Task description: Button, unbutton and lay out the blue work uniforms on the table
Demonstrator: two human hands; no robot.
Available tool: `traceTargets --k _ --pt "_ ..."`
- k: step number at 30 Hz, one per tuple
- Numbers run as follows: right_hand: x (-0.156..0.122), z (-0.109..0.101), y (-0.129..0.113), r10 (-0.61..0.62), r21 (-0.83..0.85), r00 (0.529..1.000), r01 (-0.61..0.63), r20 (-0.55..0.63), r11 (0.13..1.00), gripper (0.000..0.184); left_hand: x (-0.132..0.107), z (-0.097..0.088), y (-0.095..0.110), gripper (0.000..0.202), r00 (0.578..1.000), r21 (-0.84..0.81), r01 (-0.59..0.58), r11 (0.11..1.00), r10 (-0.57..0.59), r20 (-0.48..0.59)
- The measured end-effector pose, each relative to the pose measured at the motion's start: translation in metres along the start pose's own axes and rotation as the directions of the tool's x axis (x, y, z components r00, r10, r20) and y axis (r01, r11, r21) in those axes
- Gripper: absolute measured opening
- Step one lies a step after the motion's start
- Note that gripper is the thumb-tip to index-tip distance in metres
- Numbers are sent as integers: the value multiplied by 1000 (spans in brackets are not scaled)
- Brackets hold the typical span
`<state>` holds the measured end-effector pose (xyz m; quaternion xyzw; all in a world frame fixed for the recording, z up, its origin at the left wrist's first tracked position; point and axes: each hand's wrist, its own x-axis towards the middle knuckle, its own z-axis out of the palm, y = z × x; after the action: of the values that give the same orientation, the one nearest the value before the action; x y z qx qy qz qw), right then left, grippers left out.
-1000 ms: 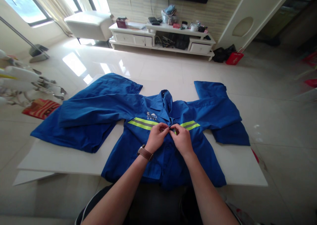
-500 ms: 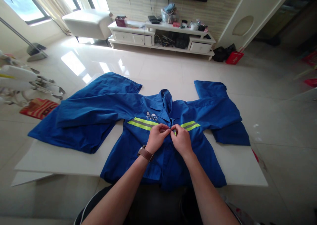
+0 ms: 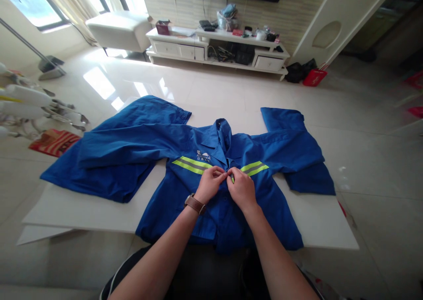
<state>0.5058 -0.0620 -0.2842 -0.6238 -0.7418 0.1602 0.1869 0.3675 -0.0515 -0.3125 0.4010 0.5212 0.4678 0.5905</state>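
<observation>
A blue work jacket (image 3: 185, 203) lies front side up on a white table (image 3: 99, 214), its collar away from me and its sleeves out to both sides. Yellow-green reflective strips (image 3: 189, 164) cross its chest, with a white logo above the left one. My left hand (image 3: 211, 183), with a brown-strapped watch on the wrist, pinches the front edge at chest height. Fingertips almost touching it, my right hand (image 3: 241, 187) pinches the opposite front edge. Whatever lies between the fingertips is hidden. Below them a button shows on the placket.
More folded blue clothing (image 3: 115, 183) lies under the left sleeve, and another blue piece (image 3: 310, 176) under the right. A rack (image 3: 29, 101) with white rolls and a red striped bag (image 3: 54, 142) stand at the left. Beyond is a white TV cabinet (image 3: 178, 49).
Both hands stay at the same spot on the jacket front, with only slight finger movement. The whole view has shifted a little.
</observation>
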Motion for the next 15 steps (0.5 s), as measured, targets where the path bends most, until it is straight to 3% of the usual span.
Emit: traceTargets --k 15 --pt "-1 -3 -3 -24 81 1000 24 -7 996 14 0 8 0 16 987 -102 49 994 -64 -148"
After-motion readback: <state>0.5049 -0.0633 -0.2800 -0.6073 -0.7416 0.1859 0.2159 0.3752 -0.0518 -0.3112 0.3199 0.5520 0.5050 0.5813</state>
